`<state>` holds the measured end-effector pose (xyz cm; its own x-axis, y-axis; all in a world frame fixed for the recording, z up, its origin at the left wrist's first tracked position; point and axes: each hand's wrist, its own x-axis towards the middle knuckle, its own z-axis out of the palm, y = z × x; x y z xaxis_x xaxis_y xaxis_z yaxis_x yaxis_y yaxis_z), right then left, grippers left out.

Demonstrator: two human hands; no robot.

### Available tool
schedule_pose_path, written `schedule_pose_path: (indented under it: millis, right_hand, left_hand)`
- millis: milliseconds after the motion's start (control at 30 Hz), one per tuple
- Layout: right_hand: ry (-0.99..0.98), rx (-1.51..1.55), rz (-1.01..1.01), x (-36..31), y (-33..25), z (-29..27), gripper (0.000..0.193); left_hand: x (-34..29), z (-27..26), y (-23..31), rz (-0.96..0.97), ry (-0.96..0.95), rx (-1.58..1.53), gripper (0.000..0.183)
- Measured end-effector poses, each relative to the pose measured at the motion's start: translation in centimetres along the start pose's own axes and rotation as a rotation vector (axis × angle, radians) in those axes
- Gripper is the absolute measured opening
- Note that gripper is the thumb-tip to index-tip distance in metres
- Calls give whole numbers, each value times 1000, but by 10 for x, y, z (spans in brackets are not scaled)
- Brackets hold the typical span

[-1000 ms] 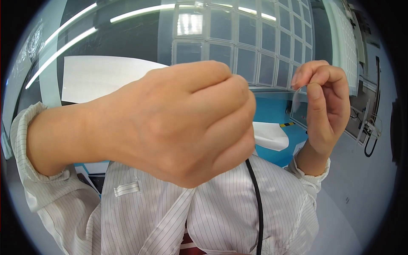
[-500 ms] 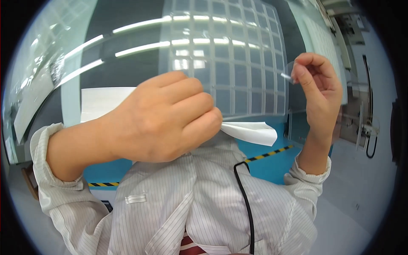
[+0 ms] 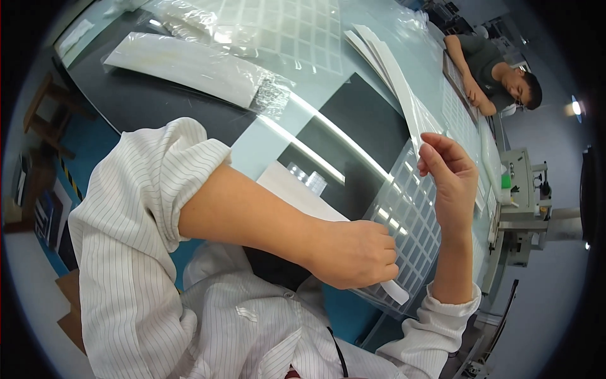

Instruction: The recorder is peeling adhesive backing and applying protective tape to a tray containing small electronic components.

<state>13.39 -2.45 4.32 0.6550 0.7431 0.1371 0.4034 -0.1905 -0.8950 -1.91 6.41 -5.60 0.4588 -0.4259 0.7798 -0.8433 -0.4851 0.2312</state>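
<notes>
My left hand (image 3: pixel 353 254) is closed in a fist over a long white strip (image 3: pixel 289 186). One end of the strip pokes out past the knuckles, and the other runs back along the forearm. Beneath and beyond this hand lies a clear plastic tray (image 3: pixel 410 218) divided into a grid of cells. Above the tray's right edge I hold up my right hand (image 3: pixel 451 180), thumb and fingertips drawn together. Whatever may be between those fingertips is too small to make out. Several small clear pieces (image 3: pixel 307 179) lie by the strip, near my left forearm.
A wrapped white stack (image 3: pixel 189 69) lies at the far left on the glass-topped table (image 3: pixel 265 145). Long white strips (image 3: pixel 391 69) and another clear grid tray (image 3: pixel 303 31) are farther back. A co-worker (image 3: pixel 492 76) leans over the far right side. Equipment (image 3: pixel 521 183) stands at the right.
The view has swung, bringing the co-worker and more of the table into sight. My left hand is still closed on the strip, now lower and farther right. My right hand stays raised, fingers together.
</notes>
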Motion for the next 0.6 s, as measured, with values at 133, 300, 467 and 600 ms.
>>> schedule_pose_path:
  millis: [133,300,467,600]
  right_hand:
    - [-45,33,15,23,12,-12,19]
    - [-80,143,49,6,18,-16,18]
    - [-36,109,73,-3,18,-23,16]
    - [-102,160,38,-17,18,-18,15]
  left_hand:
    - [21,13,-15,-42,-14,120,13]
    - [18,-11,-33,-38,11,65,19]
    - [19,-40,-48,-229,355,-6,26]
    - [28,-65,-56,-756,474,-188,25]
